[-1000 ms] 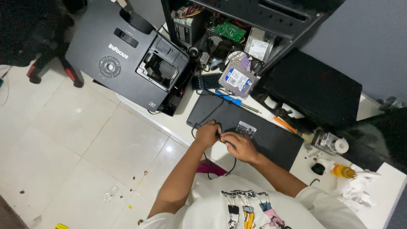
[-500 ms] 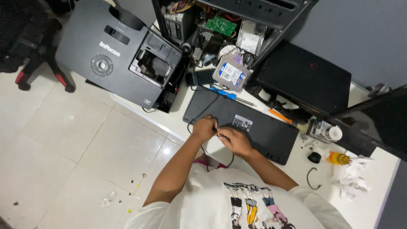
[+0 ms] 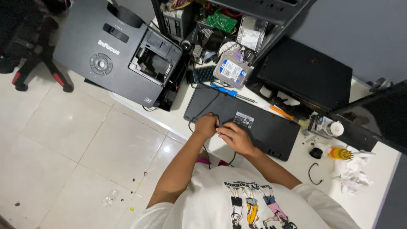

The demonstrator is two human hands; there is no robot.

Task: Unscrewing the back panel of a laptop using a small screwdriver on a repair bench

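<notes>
Left hand: fingers curled, pinching the black cable.
Right hand: steadies the upturned keyboard (fingers narrow); best pressed flat.

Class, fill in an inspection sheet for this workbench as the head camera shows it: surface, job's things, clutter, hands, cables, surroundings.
Surface: white table, crowded along the back, bare at the near right edge.
Job's things: flat black keyboard-like device lying underside up, with a label.
Clutter: bare hard drive, blue-handled screwdriver, orange-handled tool, black projector, closed black laptop, crumpled paper.
Hands: left hand and right hand both on the device's near edge, pinching something too small to identify.
Cables: thin black cable crossing the device to the hands; short loose loop.
Surroundings: tiled floor with small scraps; open computer case behind.
</notes>
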